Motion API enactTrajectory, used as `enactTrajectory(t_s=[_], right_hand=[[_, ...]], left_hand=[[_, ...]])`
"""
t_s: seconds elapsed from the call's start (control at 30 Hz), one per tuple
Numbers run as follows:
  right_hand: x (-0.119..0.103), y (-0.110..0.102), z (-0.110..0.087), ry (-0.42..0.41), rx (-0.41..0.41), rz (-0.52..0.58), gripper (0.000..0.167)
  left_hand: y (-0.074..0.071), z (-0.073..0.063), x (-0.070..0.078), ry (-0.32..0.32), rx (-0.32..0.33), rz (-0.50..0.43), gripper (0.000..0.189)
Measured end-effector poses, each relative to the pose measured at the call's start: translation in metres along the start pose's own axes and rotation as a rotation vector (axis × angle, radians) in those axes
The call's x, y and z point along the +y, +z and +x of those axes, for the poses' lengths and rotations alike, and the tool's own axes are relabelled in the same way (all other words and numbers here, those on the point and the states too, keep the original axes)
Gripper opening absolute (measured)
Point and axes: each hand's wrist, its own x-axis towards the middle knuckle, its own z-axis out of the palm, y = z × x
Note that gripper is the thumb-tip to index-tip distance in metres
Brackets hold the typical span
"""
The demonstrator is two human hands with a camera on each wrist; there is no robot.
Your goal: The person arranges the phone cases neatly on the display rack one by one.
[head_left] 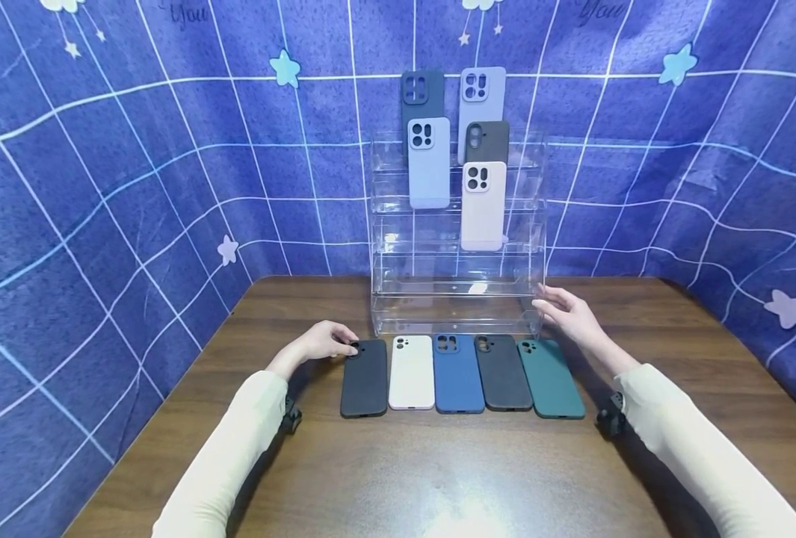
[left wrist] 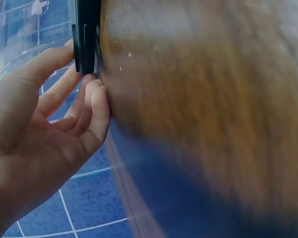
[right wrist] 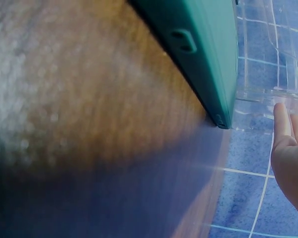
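Five phone cases lie in a row on the table. My left hand (head_left: 320,341) is at the leftmost, a black phone case (head_left: 364,379), pinching its upper left corner. The left wrist view shows this case (left wrist: 87,37) edge-on, the thumb over one face and curled fingers at its edge. My right hand (head_left: 572,314) is beside the lower right side of the clear acrylic display stand (head_left: 454,326), its fingers extended; whether they touch it is hard to tell. A green phone case (head_left: 551,379) lies just left of that hand, untouched.
Between the black and green cases lie a white case (head_left: 411,372), a blue case (head_left: 460,373) and a dark grey case (head_left: 504,372). Upright on the stand's upper tiers are several cases, including a pale pink one (head_left: 483,213). A patterned blue cloth (head_left: 169,187) hangs behind.
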Motion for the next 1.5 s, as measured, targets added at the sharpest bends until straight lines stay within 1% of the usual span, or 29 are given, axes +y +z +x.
enactTrajectory(t_s=[0.13, 0.3, 0.43, 0.53, 0.6, 0.7, 0.83, 0.9, 0.97, 1.1, 1.13, 1.2, 1.27, 1.37, 1.5], right_hand=[[0.000, -0.001, -0.001, -0.003, -0.001, -0.008, 0.056], [-0.001, -0.001, -0.002, 0.001, -0.002, -0.006, 0.057], [-0.001, 0.001, -0.002, 0.009, -0.006, -0.001, 0.053], [-0.001, 0.002, -0.002, 0.016, -0.007, -0.011, 0.052], [-0.001, 0.003, -0.002, 0.018, -0.004, -0.018, 0.053], [-0.001, 0.003, -0.002, 0.013, -0.002, -0.022, 0.054], [-0.001, 0.002, -0.001, 0.003, -0.004, -0.024, 0.056], [-0.001, 0.001, -0.001, 0.002, -0.002, -0.020, 0.056], [-0.001, 0.000, -0.001, 0.000, -0.002, -0.017, 0.056], [-0.001, 0.001, -0.001, -0.003, -0.004, -0.015, 0.056], [-0.001, 0.001, -0.001, -0.005, -0.004, -0.018, 0.056], [-0.002, 0.001, -0.001, -0.008, -0.006, -0.018, 0.056], [-0.003, 0.002, -0.001, -0.010, -0.007, -0.019, 0.055], [-0.003, 0.001, -0.001, -0.009, -0.007, -0.018, 0.055], [-0.003, 0.000, -0.001, -0.003, -0.003, -0.023, 0.056]], left_hand=[[0.000, 0.001, -0.003, 0.009, 0.014, -0.039, 0.030], [-0.001, 0.001, -0.004, 0.037, 0.041, -0.148, 0.034], [-0.002, 0.001, -0.006, 0.030, 0.081, -0.240, 0.039], [-0.002, 0.000, -0.007, 0.020, 0.113, -0.291, 0.041], [-0.002, -0.001, -0.007, 0.030, 0.134, -0.316, 0.042], [-0.003, -0.003, -0.007, 0.067, 0.156, -0.357, 0.042], [-0.005, -0.004, -0.005, 0.098, 0.187, -0.414, 0.042], [-0.006, -0.006, -0.001, 0.099, 0.205, -0.432, 0.042], [-0.007, -0.007, 0.002, 0.118, 0.218, -0.441, 0.042], [-0.012, -0.016, 0.018, 0.115, 0.251, -0.485, 0.040], [-0.013, -0.018, 0.022, 0.120, 0.258, -0.487, 0.040], [-0.014, -0.020, 0.027, 0.109, 0.286, -0.492, 0.038], [-0.014, -0.019, 0.028, 0.118, 0.319, -0.472, 0.036], [-0.013, -0.015, 0.025, 0.141, 0.382, -0.416, 0.033], [-0.011, -0.012, 0.027, 0.191, 0.468, -0.314, 0.030]])
